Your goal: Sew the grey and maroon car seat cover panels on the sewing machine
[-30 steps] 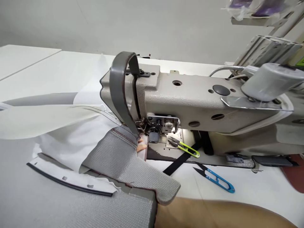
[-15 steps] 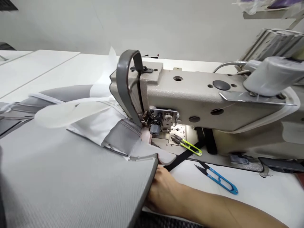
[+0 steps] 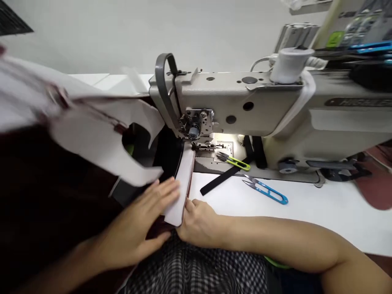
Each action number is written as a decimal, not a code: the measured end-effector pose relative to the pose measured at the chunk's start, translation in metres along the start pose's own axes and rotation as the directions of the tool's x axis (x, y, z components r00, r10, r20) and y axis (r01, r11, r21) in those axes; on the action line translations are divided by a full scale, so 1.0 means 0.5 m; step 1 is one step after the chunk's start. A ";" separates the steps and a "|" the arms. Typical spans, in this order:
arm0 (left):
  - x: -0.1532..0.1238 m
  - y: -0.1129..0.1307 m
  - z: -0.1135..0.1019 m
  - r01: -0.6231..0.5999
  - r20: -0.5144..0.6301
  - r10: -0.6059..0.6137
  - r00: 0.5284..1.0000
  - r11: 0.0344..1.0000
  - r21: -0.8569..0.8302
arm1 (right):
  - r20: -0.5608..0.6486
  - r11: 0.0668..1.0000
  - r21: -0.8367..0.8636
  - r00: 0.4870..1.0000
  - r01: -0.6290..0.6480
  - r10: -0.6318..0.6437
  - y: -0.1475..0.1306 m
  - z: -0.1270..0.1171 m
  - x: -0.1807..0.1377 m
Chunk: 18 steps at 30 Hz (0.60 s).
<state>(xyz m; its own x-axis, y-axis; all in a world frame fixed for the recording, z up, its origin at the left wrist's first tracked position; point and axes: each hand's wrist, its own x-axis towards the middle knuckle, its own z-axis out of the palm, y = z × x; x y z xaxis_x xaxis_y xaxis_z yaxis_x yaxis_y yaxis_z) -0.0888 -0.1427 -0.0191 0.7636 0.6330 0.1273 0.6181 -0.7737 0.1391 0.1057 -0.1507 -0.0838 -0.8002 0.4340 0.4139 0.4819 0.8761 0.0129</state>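
A white-backed strip of fabric (image 3: 183, 183) runs from the needle area of the beige sewing machine (image 3: 245, 106) toward me. My left hand (image 3: 143, 224) lies flat on the fabric with its fingers stretched out, touching the strip's left side. My right hand (image 3: 197, 222) sits at the strip's near end, fingers curled and pinching its edge. More of the fabric piece (image 3: 92, 130), white underside up and blurred, hangs lifted at the left. A grey strap (image 3: 162, 90) loops over the machine head.
Green thread snips (image 3: 234, 162) lie on the machine bed beside a black strap (image 3: 223, 177). Blue thread snips (image 3: 266, 190) rest on the white table (image 3: 306, 212). A thread cone (image 3: 289, 65) stands on the machine. Checked cloth (image 3: 196, 269) lies below my hands.
The view dropped and pulled back. The grey fabric was flipped, its white backing now up at the left. My left hand came into view and both hands now sit on the strip.
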 end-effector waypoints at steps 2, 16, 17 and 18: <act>0.004 0.010 0.018 -0.047 -0.074 0.047 0.996 0.999 0.000 | -0.045 0.994 -0.106 0.999 -0.033 0.029 -0.014 0.002 0.001; 0.003 -0.094 0.089 -0.248 -0.249 0.238 0.939 0.969 -0.008 | 0.060 0.971 -0.165 0.981 -0.175 0.187 -0.066 -0.002 0.031; 0.006 -0.094 0.091 -0.228 -0.255 0.215 0.943 0.973 -0.025 | 0.081 0.972 -0.154 0.978 -0.180 0.194 -0.064 -0.001 0.032; 0.010 -0.094 0.092 -0.215 -0.257 0.199 0.946 0.976 -0.039 | 0.095 0.972 -0.141 0.975 -0.189 0.203 -0.061 0.000 0.032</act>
<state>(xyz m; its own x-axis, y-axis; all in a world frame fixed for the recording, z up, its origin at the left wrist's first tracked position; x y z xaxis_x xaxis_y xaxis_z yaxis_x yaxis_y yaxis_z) -0.1053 -0.1046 -0.0700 0.7972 0.4522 0.4000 0.4313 -0.8902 0.1469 0.0780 -0.1706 -0.0775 -0.7160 0.6208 0.3194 0.6697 0.7400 0.0627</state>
